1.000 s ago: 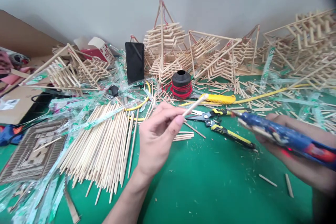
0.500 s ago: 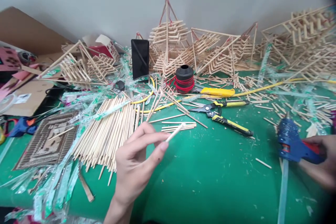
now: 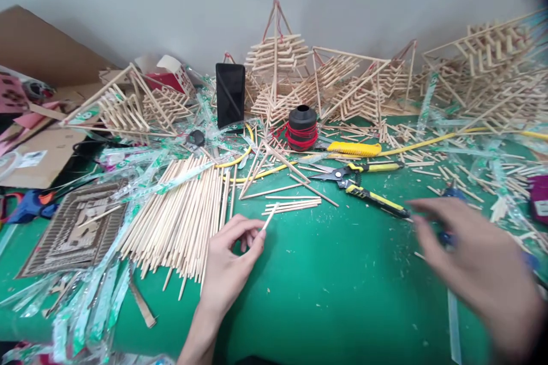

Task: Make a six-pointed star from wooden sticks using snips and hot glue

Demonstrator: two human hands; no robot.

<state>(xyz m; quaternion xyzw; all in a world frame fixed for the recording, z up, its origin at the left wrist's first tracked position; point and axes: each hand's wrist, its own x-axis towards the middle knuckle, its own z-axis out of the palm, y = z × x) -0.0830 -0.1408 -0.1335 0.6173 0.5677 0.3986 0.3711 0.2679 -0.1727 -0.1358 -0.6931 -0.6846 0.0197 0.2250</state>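
My left hand [image 3: 233, 268] pinches a short wooden stick [image 3: 269, 218] between thumb and fingertips, its free end pointing up and to the right. My right hand [image 3: 475, 262] is blurred, fingers stretched out and nothing in them. Beneath it lies a blue hot glue gun [image 3: 447, 238], mostly hidden by the hand, with a clear glue stick [image 3: 454, 319] extending from its rear. A few short sticks [image 3: 295, 205] lie just beyond my left hand. Beside that hand on the left is a large bundle of long wooden sticks [image 3: 175, 217].
Yellow-handled pruning shears [image 3: 368, 194] lie open in mid-table, near a yellow utility knife [image 3: 354, 149] and a black spool with red string [image 3: 302, 128]. Triangular stick frames [image 3: 276, 54] line the wall beside a dark phone-like slab [image 3: 230, 94]. Cardboard [image 3: 47, 234] and plastic strips clutter the left.
My right hand has let go of the glue gun, now down on the table, and has moved left over it. My left hand has drawn slightly lower with the stick, which stands steeper.
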